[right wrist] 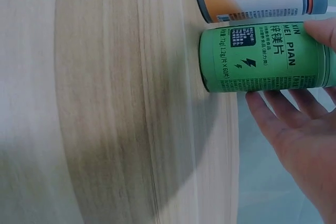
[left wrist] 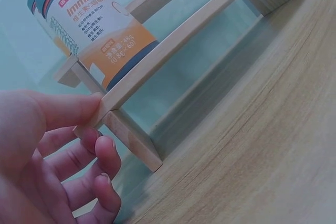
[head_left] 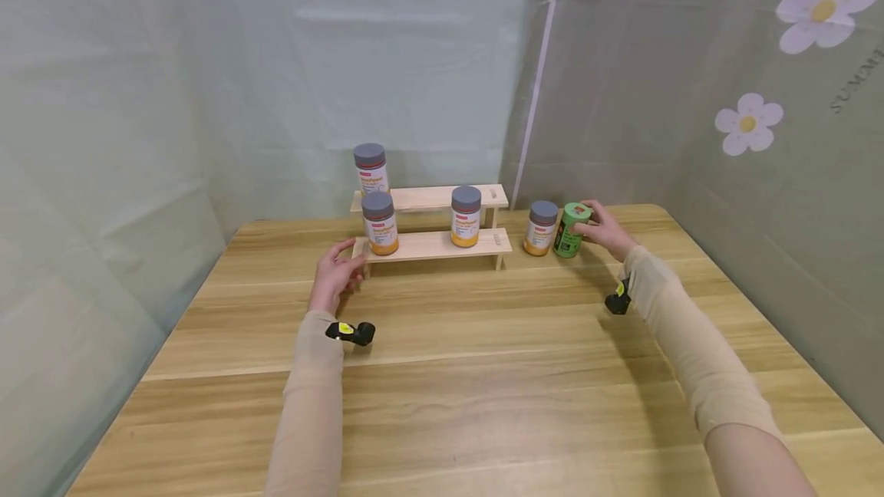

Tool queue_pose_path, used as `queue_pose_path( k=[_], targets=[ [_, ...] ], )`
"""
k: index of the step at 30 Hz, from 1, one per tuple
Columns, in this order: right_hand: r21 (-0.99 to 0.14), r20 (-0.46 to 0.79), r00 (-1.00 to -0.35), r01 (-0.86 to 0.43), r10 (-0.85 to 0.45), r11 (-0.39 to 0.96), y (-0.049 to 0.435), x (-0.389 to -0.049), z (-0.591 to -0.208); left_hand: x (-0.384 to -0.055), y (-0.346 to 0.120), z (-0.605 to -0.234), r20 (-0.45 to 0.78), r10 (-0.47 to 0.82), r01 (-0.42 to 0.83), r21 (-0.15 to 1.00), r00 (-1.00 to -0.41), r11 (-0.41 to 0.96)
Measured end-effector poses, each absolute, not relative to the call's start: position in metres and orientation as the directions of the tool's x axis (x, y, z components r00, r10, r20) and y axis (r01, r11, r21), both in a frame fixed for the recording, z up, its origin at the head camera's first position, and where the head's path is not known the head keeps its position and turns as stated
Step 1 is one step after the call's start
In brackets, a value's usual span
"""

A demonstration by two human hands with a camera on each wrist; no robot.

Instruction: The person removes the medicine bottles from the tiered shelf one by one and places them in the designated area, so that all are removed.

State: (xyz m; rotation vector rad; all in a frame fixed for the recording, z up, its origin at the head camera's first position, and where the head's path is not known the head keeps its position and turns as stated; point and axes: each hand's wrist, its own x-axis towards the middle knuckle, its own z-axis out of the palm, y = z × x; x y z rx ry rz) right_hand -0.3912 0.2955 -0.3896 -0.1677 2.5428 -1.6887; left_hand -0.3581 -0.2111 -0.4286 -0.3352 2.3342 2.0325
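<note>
My left hand (head_left: 335,276) grips the left end of the lower tier of a wooden two-tier shelf (head_left: 431,247), thumb on top and fingers curled below the board (left wrist: 173,45). Close to that thumb stands an orange-and-white supplement jar (left wrist: 100,24) with a grey lid. Over on the right, my right hand (head_left: 608,232) holds a green supplement jar (head_left: 572,232), thumb near its lid and fingers (right wrist: 262,114) along its side. The green jar (right wrist: 262,59) is upright, right beside another orange-and-white jar (head_left: 540,230).
A third orange-and-white jar (head_left: 466,217) is on the lower tier's right part. One more jar (head_left: 371,167) stands at the left of the upper tier (head_left: 435,198). Behind the wooden table (head_left: 442,405) hangs a pale curtain (head_left: 414,60).
</note>
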Motion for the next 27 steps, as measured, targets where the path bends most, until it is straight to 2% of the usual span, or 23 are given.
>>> queue_pose_path(
  k=[7,20,27],
  targets=[
    [-0.934,0.006,-0.991,-0.052,-0.131,0.355,0.296,-0.391,-0.394,-0.356,-0.211,-0.429,-0.167,-0.150,-0.186,0.976,-0.974,0.116],
    [-0.916,0.019,-0.992,-0.069,-0.127,0.396,0.298,-0.390,-0.393,-0.356,-0.209,-0.432,-0.182,-0.154,-0.200,0.973,-0.971,0.115],
    [-0.920,0.086,-0.990,-0.121,-0.111,0.373,0.300,-0.392,-0.381,-0.358,-0.211,-0.430,-0.183,-0.155,-0.201,0.973,-0.971,0.112]
  ],
)
